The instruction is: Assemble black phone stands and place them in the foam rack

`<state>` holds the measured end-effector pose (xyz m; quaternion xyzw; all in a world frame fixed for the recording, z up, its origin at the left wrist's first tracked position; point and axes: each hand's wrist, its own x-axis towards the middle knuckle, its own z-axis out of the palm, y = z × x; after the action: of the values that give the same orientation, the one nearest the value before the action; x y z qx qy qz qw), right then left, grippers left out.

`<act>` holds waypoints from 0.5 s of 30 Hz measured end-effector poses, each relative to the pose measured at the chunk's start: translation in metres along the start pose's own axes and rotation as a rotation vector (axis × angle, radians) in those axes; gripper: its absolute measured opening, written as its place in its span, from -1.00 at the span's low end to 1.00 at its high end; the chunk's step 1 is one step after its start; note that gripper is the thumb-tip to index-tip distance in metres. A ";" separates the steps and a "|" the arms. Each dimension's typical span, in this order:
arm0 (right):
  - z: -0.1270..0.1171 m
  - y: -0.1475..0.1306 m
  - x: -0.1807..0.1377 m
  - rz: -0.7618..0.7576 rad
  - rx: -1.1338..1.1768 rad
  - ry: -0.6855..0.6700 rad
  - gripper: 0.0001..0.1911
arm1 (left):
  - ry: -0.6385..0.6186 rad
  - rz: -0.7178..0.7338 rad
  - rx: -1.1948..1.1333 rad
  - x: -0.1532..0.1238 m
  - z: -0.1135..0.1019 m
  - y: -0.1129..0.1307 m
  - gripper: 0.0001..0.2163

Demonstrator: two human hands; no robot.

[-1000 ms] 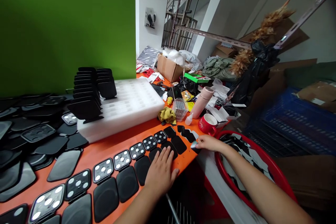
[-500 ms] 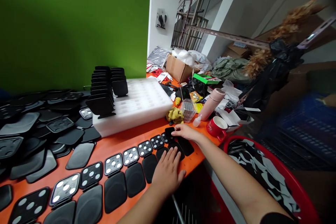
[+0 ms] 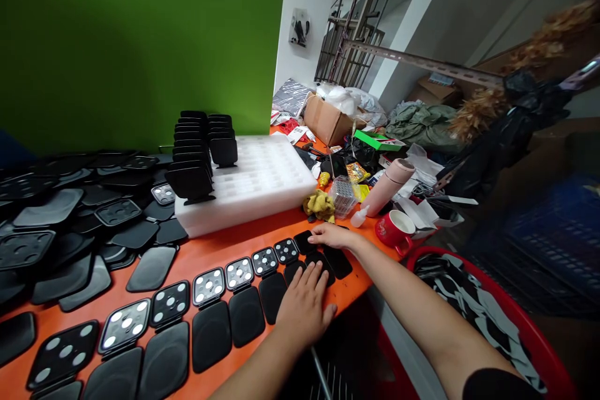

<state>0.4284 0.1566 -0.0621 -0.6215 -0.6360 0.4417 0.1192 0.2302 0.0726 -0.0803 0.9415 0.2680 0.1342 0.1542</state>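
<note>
On the orange table (image 3: 210,256) lie two rows of black parts: square plates with white dots (image 3: 239,273) behind, plain rounded black pads (image 3: 246,316) in front. My left hand (image 3: 304,306) lies flat, fingers stretched out, on the pads at the right end of the front row. My right hand (image 3: 334,235) rests palm down at the right end of the back row, its fingers on a plain black piece (image 3: 304,241) there. Whether it grips that piece I cannot make out.
A white foam tray (image 3: 262,184) holds upright black pieces (image 3: 192,162). A heap of black parts (image 3: 70,219) fills the left. A yellow cloth (image 3: 319,205), pink bottle (image 3: 387,186) and red mug (image 3: 394,228) sit at the right. A red basin (image 3: 492,325) stands below the table edge.
My right hand came from the table's right edge leftward to the end of the back row and rests there. My left hand stayed flat on the pads. The view shifted.
</note>
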 end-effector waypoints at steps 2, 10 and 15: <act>0.000 0.000 0.001 0.013 -0.016 -0.003 -0.67 | 0.006 -0.001 -0.003 0.000 0.000 0.000 -0.46; -0.004 -0.009 0.004 0.077 -0.180 0.002 -0.68 | 0.002 -0.003 -0.018 -0.001 0.002 -0.001 -0.45; -0.005 -0.015 0.006 0.095 -0.290 0.012 -0.68 | 0.004 0.005 0.002 -0.001 0.002 -0.001 -0.45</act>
<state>0.4205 0.1663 -0.0506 -0.6642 -0.6622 0.3467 0.0107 0.2298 0.0724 -0.0831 0.9421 0.2659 0.1361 0.1525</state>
